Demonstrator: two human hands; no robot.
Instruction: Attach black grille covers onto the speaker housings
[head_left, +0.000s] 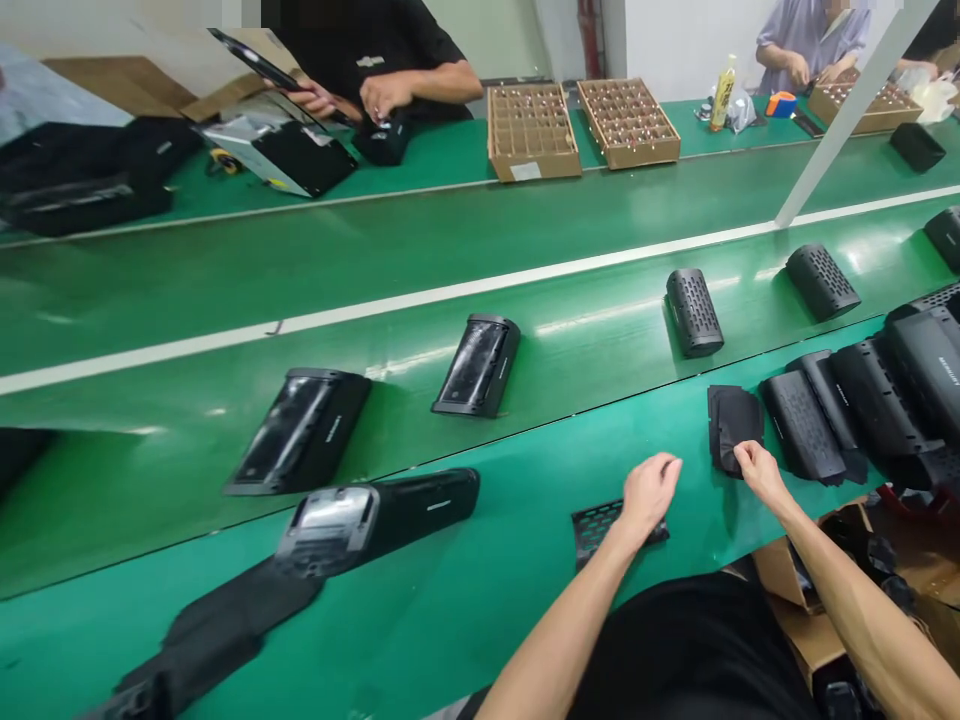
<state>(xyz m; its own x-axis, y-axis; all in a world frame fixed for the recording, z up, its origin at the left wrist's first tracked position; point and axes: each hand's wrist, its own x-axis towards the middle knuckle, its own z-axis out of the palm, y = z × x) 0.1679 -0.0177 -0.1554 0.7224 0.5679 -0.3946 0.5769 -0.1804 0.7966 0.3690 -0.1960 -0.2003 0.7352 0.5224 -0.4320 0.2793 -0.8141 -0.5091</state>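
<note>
- We see the black sheets [733, 418] lying on the green table [517, 560], just beside a row of black cases [804, 420] on their right.
- Their long axis runs away from our body, the far end leaning slightly left, one short edge facing us.
- Our right hand [759, 470] pinches that near edge between thumb and fingers.
- Our left hand [651, 492] has its fingers curled in; we cannot tell whether they grasp anything.
- Below it lies a black grille [595, 525], its long axis running side to side, its middle hidden by the hand and forearm. We cannot tell whether they touch.
- Beyond, on the green belt [585, 340], we find two cases with holes [694, 312], lengthwise away from us, far ends tipped left.
- Farther left, two shiny cases [478, 366] lean right at their far ends.
- Across the belt we see two cartons [534, 170] near a co-worker in a black shirt [360, 40].
</note>
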